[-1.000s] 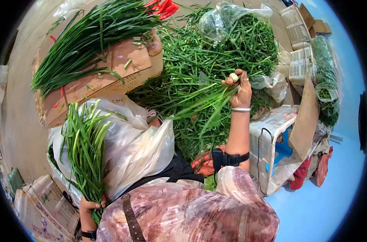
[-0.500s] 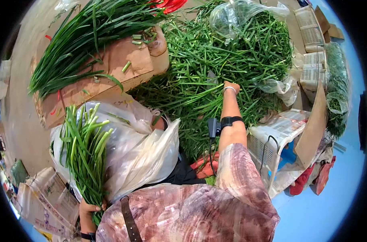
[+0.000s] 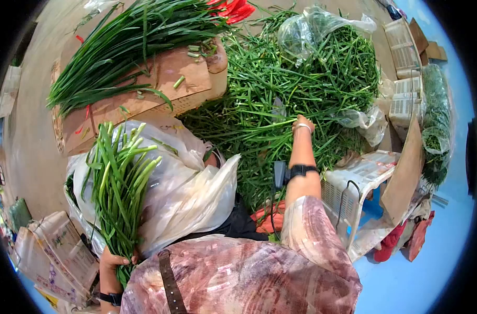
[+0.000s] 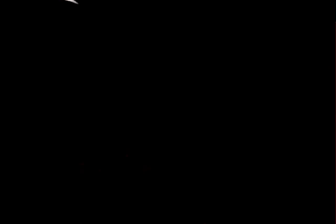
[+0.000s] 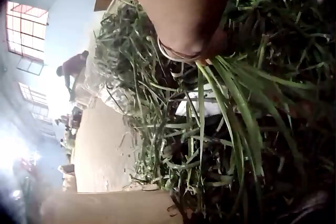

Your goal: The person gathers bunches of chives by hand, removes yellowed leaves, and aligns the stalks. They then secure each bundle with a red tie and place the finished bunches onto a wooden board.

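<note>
At the lower left of the head view, my left hand (image 3: 114, 257) grips a bunch of green stalks (image 3: 119, 201) near its lower end, the pale cut ends pointing up. My right hand (image 3: 304, 124) reaches over the large heap of loose green leaves (image 3: 333, 73) and holds a few long stalks (image 3: 272, 127) that trail leftward. From the right wrist view, long leaves (image 5: 236, 113) hang out of the right hand (image 5: 214, 48); its fingertips are hidden. Almost all of the left wrist view is black.
A cardboard-topped crate (image 3: 170, 78) at upper left bears long dark-green leaves (image 3: 118, 47). White plastic sheeting (image 3: 191, 193) covers the lap. A white crate (image 3: 348, 196) stands right, beside a cardboard flap (image 3: 406, 172). A clear bag (image 3: 301, 36) lies on the heap.
My right hand, earlier raised with loose leaves and a pale stalk end in its fingers, has turned over and lowered to the heap. My left hand keeps its grip on the bunch.
</note>
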A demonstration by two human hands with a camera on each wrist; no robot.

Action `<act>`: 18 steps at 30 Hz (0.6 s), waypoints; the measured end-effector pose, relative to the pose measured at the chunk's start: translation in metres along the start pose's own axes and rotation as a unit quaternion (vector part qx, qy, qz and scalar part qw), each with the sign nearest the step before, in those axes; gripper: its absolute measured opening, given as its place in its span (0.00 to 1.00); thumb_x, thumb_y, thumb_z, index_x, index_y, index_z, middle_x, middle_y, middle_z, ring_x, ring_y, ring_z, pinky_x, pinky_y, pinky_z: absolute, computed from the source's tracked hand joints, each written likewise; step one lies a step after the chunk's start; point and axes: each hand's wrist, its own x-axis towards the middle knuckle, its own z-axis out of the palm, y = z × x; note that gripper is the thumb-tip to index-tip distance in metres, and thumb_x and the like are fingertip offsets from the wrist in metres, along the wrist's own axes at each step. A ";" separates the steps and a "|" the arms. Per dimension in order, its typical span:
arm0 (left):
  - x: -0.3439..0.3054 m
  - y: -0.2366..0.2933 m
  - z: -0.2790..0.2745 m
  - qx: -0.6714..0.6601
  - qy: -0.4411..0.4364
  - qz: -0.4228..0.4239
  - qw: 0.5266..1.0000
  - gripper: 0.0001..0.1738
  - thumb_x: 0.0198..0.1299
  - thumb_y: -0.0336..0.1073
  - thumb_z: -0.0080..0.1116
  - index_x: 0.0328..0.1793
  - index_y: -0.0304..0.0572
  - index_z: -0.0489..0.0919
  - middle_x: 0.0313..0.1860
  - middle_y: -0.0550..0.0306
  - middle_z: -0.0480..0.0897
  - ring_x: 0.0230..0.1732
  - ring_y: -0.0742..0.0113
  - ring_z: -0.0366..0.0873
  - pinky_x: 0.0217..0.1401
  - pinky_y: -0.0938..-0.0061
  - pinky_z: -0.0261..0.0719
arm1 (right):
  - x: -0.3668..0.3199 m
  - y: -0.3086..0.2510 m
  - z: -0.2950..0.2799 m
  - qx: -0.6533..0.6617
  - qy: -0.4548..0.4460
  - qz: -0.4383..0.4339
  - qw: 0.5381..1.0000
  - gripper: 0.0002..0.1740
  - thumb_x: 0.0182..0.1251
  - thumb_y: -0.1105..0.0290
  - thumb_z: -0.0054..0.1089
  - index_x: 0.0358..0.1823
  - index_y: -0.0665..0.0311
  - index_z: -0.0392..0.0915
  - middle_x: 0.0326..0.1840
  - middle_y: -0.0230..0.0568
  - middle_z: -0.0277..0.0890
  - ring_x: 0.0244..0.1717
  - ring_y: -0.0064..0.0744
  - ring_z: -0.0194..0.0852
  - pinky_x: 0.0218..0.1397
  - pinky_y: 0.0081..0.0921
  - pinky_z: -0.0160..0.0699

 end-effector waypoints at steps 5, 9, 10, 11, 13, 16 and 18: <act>0.002 -0.009 -0.004 -0.009 -0.037 0.024 0.999 0.33 0.30 0.30 0.74 0.46 0.28 0.70 0.21 0.48 0.76 0.22 0.56 0.75 0.24 0.63 0.73 | -0.088 -0.044 -0.078 0.113 -0.162 -0.108 0.974 0.07 0.62 0.70 0.57 0.37 0.67 0.76 0.26 0.36 0.74 0.17 0.21 0.65 0.10 0.17 0.54; 0.008 -0.003 0.001 -0.014 -0.058 0.053 0.997 0.31 0.31 0.31 0.73 0.44 0.27 0.71 0.21 0.48 0.76 0.22 0.55 0.76 0.25 0.64 0.73 | -0.130 -0.096 -0.125 0.168 -0.244 -0.190 0.936 0.11 0.67 0.64 0.52 0.43 0.62 0.75 0.36 0.38 0.79 0.24 0.20 0.69 0.15 0.14 0.59; 0.010 -0.006 -0.004 -0.003 -0.068 0.052 0.996 0.31 0.31 0.31 0.73 0.43 0.27 0.70 0.22 0.47 0.76 0.22 0.55 0.76 0.25 0.65 0.73 | -0.141 -0.113 -0.134 0.171 -0.258 -0.215 0.926 0.12 0.67 0.63 0.51 0.44 0.62 0.75 0.37 0.37 0.79 0.26 0.20 0.70 0.17 0.14 0.59; 0.012 -0.010 -0.011 0.008 -0.077 0.052 0.996 0.31 0.30 0.31 0.73 0.43 0.27 0.70 0.22 0.47 0.76 0.22 0.55 0.76 0.25 0.65 0.73 | -0.152 -0.130 -0.144 0.172 -0.274 -0.240 0.915 0.12 0.67 0.63 0.51 0.45 0.62 0.74 0.38 0.37 0.79 0.28 0.21 0.71 0.19 0.14 0.60; 0.017 -0.021 -0.022 0.007 -0.118 0.059 0.991 0.31 0.30 0.30 0.73 0.43 0.27 0.70 0.22 0.46 0.77 0.22 0.55 0.76 0.26 0.64 0.73 | -0.177 -0.164 -0.160 0.153 -0.289 -0.348 0.879 0.13 0.67 0.62 0.50 0.45 0.62 0.75 0.40 0.36 0.78 0.32 0.24 0.72 0.24 0.20 0.64; 0.013 -0.017 -0.007 -0.040 -0.098 0.076 0.992 0.33 0.30 0.30 0.72 0.46 0.28 0.70 0.22 0.47 0.77 0.23 0.56 0.76 0.26 0.64 0.74 | -0.222 -0.216 -0.174 0.193 -0.336 -0.376 0.842 0.13 0.68 0.62 0.49 0.44 0.64 0.73 0.38 0.41 0.77 0.33 0.34 0.75 0.33 0.32 0.77; 0.009 -0.015 0.002 -0.051 -0.100 0.086 0.990 0.34 0.30 0.30 0.72 0.47 0.28 0.70 0.23 0.47 0.77 0.23 0.56 0.76 0.27 0.64 0.74 | -0.246 -0.238 -0.171 0.200 -0.379 -0.396 0.812 0.14 0.68 0.62 0.49 0.43 0.67 0.70 0.33 0.45 0.74 0.33 0.44 0.78 0.42 0.47 0.82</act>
